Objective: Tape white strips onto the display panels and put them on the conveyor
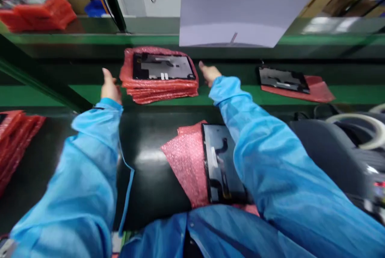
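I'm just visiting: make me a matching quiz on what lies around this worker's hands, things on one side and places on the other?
Things:
1. stack of red bags
2. roll of tape
3. dark panel on pink wrap
4. white sheet

Places:
A. hanging above the shelf
B. far right
C. between the left hand and right hand
D. under the right sleeve

Pairs: 1-C, 2-B, 3-D, 4-A

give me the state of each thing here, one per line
left hand: open, just left of the stack, not gripping it
right hand: open, at the stack's right edge
stack of pink bubble bags: piled on the green ledge, dark panel lying flat on top
near panel: flat on a pink bubble bag, partly under the right sleeve
far right panel: flat on a pink bag, untouched
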{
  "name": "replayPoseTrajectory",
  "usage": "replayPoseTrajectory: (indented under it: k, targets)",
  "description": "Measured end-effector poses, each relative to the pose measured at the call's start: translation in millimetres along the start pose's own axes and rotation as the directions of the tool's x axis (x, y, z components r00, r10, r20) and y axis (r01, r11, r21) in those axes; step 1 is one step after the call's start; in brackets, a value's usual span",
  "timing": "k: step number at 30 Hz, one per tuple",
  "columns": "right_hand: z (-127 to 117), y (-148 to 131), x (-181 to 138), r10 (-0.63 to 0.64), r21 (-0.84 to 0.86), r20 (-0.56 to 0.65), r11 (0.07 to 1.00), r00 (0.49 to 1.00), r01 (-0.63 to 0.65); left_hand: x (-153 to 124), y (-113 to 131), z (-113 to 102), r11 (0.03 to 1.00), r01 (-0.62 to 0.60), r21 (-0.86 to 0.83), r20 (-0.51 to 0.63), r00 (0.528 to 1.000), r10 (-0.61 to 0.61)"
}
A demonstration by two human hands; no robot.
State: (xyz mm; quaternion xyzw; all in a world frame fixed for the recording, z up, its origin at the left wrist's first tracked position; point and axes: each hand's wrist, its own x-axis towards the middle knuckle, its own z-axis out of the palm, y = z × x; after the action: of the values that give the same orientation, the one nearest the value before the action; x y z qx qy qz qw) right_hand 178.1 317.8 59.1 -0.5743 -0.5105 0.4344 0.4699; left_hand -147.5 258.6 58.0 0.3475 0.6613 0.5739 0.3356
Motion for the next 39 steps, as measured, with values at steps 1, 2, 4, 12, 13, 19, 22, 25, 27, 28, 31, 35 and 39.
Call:
replayPoseTrajectory:
  k: [1,2,4,12,13,19,22,25,27,28,31,35,39]
  targets:
    - [-20,-6,-16,0.053,-0.08,-0.032,0.995,0.998,-0.055,-17,-2,-15,0.997,0.027,0.068,-0.111,0.994,-0.02]
    - [-43,-12,-39,0.094,-0.185,-0.039,0.978,0.995,-0.1,-39,-5,-30,0.991,0.0,0.13,-0.15,0.988,0.02]
    - [-90,-16,-101,0.143,-0.396,-0.023,0.907,0.989,-0.14,-96,-14,-55,0.97,-0.063,0.235,0.031,0.998,0.057]
    - [-133,66,-306,0.25,-0.738,-0.061,0.641,0.966,-0.212,-288,-75,-30,0.922,0.06,0.382,0.629,0.715,-0.307]
    - [-129,74,-310,0.17,-0.693,-0.109,0.693,0.979,-0.197,-292,-79,-21,0.933,-0.003,0.359,0.593,0.773,-0.226]
    - [-164,78,-316,-0.037,-0.336,-0.367,0.937,0.93,-0.096,-281,-79,6,0.937,-0.117,0.329,0.488,0.871,-0.063]
    - [-197,73,-326,-0.01,-0.171,-0.423,0.983,0.906,-0.069,-273,-71,16,0.937,-0.089,0.337,0.533,0.839,-0.112]
    - [-206,68,-333,0.045,-0.065,-0.403,0.995,0.914,-0.078,-267,-66,24,0.933,-0.062,0.355,0.575,0.802,-0.165]
    - [-197,64,-332,0.066,-0.033,-0.353,0.996,0.933,-0.083,-263,-66,26,0.93,-0.055,0.365,0.592,0.784,-0.186]
    - [-189,63,-329,0.068,-0.031,-0.324,0.996,0.944,-0.083,-261,-67,26,0.927,-0.055,0.371,0.598,0.778,-0.194]
    - [-160,64,-318,0.065,-0.06,-0.225,0.995,0.972,-0.08,-255,-70,27,0.913,-0.08,0.4,0.606,0.771,-0.197]
    - [-119,71,-307,0.08,-0.207,-0.101,0.973,0.992,-0.1,-250,-75,28,0.886,-0.154,0.437,0.608,0.777,-0.165]
    - [-106,74,-310,-0.01,-0.563,-0.101,0.825,0.995,-0.049,-252,-76,27,0.851,-0.213,0.481,0.601,0.786,-0.143]
